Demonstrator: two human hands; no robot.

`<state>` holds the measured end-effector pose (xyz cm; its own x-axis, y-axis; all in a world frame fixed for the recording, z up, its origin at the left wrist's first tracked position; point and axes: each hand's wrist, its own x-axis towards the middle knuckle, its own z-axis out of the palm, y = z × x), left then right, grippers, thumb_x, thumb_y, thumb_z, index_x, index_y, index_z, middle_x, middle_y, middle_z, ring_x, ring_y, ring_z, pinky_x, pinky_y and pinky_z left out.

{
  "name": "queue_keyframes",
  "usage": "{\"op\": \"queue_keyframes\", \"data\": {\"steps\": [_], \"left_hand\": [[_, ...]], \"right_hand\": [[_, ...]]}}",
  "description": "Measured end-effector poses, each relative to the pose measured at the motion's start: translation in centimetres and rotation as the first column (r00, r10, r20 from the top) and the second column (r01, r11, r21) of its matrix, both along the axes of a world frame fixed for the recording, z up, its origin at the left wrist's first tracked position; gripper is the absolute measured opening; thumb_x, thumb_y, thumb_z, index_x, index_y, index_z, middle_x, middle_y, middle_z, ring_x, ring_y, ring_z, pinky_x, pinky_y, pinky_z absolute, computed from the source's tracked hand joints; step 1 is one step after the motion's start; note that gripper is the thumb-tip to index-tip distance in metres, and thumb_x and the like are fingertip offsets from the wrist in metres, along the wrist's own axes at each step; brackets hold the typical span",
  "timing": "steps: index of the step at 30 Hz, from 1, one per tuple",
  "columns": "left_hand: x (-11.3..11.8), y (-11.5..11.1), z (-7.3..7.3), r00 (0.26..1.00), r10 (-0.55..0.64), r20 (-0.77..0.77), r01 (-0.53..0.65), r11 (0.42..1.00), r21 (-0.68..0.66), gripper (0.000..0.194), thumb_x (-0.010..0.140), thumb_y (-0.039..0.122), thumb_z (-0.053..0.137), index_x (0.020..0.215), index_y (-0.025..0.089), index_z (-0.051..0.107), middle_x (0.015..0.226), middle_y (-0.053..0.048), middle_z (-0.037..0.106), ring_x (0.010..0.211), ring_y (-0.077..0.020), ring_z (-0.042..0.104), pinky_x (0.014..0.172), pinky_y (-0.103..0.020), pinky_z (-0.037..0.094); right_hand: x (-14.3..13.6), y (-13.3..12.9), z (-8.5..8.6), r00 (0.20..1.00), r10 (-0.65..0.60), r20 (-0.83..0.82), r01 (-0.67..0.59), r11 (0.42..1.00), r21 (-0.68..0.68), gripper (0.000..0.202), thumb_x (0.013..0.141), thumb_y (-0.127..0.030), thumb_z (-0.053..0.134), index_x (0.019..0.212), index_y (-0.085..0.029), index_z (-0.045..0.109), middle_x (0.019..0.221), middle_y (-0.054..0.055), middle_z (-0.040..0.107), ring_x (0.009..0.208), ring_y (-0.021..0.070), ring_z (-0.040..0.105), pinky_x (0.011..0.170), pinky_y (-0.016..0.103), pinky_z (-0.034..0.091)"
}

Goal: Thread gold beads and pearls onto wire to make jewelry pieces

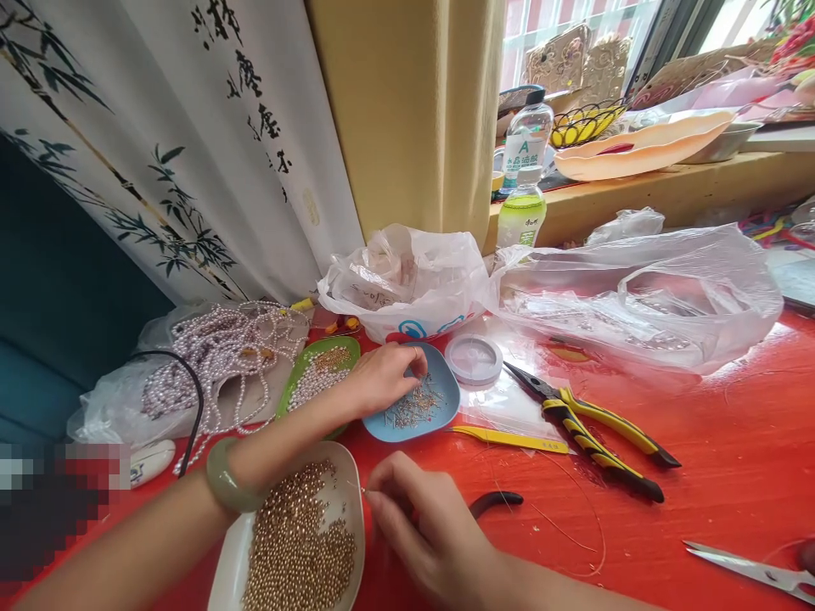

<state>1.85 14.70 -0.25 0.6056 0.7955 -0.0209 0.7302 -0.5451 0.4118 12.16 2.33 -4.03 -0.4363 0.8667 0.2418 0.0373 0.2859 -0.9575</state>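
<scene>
My left hand [385, 376], with a jade-coloured bangle on its wrist, reaches over the blue dish [380, 427], its fingers bent down near the small metal pins [417, 406]. Whether its fingertips hold a pin cannot be made out. Beside the white tray [355, 475] of gold beads [299, 543], my right hand [433, 526] is closed in a pinch, with a thin strand at its fingertips that is too small to name. A green dish [353, 346] holding pale and gold beads lies partly behind my left hand.
Long-nose pliers [592, 424], yellow tweezers [509, 439] and a round clear lid [474, 360] lie right of the blue dish. Scissors [751, 567] are at the right edge. Plastic bags [637, 297] stand behind; pearl strings [210, 356] lie left. A black handle [497, 501] shows behind my right hand.
</scene>
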Motion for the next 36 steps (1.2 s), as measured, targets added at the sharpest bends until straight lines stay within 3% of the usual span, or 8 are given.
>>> {"op": "queue_keyframes", "data": {"steps": [6,9,12,16,22,29,36], "left_hand": [[1.4,-0.8,0.3,0.958,-0.253,-0.136,0.265,0.961,0.074,0.01,0.075,0.021,0.055,0.075,0.019,0.064,0.081,-0.003,0.063,0.084,-0.0194,0.053,0.067,-0.027,0.041],[1.9,-0.7,0.1,0.936,-0.293,-0.196,0.317,0.943,0.104,0.011,0.072,0.016,0.053,0.071,0.018,0.064,0.076,-0.004,0.062,0.082,-0.0211,0.051,0.059,-0.027,0.038],[1.9,-0.3,-0.1,0.943,-0.305,-0.136,0.316,0.947,0.066,0.011,0.067,0.014,0.053,0.064,0.018,0.062,0.071,-0.004,0.061,0.081,-0.0214,0.05,0.058,-0.027,0.037],[1.2,0.3,0.1,0.98,-0.188,0.062,0.192,0.979,-0.074,0.007,0.068,0.019,0.055,0.069,0.017,0.062,0.076,-0.003,0.062,0.079,-0.0189,0.053,0.066,-0.028,0.04],[0.4,0.3,0.7,0.975,-0.075,0.207,0.12,0.97,-0.213,0.01,0.074,0.022,0.049,0.074,0.015,0.056,0.077,-0.004,0.065,0.071,-0.0136,0.059,0.063,-0.023,0.044],[0.4,0.4,1.5,0.902,0.136,0.409,0.008,0.943,-0.332,0.005,0.066,0.019,0.058,0.064,0.015,0.057,0.065,-0.001,0.061,0.063,-0.012,0.055,0.061,-0.025,0.043],[-0.8,-0.7,2.0,0.789,0.279,0.548,-0.003,0.893,-0.45,0.009,0.063,0.019,0.066,0.067,0.014,0.061,0.07,0.0,0.061,0.069,-0.0114,0.056,0.068,-0.025,0.044]], "right_hand": [[0.0,0.1,0.1,1.0,-0.007,0.008,0.007,1.0,0.023,0.008,0.08,-0.016,0.04,0.072,-0.019,0.043,0.056,-0.005,0.045,0.048,0.0078,0.04,0.046,0.018,0.033],[0.0,0.1,0.0,1.0,-0.004,0.009,0.004,1.0,0.021,0.008,0.079,-0.014,0.041,0.072,-0.018,0.043,0.056,-0.005,0.045,0.048,0.0076,0.04,0.047,0.018,0.033],[0.0,0.1,-0.1,1.0,-0.017,0.024,0.017,1.0,0.016,0.008,0.078,-0.014,0.041,0.073,-0.019,0.044,0.057,-0.005,0.046,0.049,0.0075,0.041,0.047,0.018,0.033],[0.0,-0.1,-0.2,0.998,-0.011,0.056,0.011,1.0,-0.002,0.007,0.08,-0.015,0.042,0.075,-0.019,0.045,0.059,-0.004,0.05,0.051,0.0075,0.044,0.048,0.017,0.035],[0.0,-0.2,-0.1,0.998,-0.005,0.065,0.006,1.0,-0.023,0.008,0.08,-0.015,0.042,0.074,-0.018,0.047,0.059,-0.004,0.052,0.051,0.0069,0.045,0.047,0.016,0.035],[-0.1,0.0,-0.1,0.998,-0.004,0.068,0.006,1.0,-0.029,0.009,0.079,-0.013,0.041,0.073,-0.018,0.047,0.059,-0.003,0.053,0.05,0.0067,0.046,0.046,0.016,0.036],[-0.1,0.0,-0.1,0.997,-0.009,0.079,0.013,0.999,-0.051,0.009,0.082,-0.019,0.04,0.074,-0.018,0.045,0.059,-0.003,0.053,0.051,0.008,0.046,0.046,0.018,0.037]]}}
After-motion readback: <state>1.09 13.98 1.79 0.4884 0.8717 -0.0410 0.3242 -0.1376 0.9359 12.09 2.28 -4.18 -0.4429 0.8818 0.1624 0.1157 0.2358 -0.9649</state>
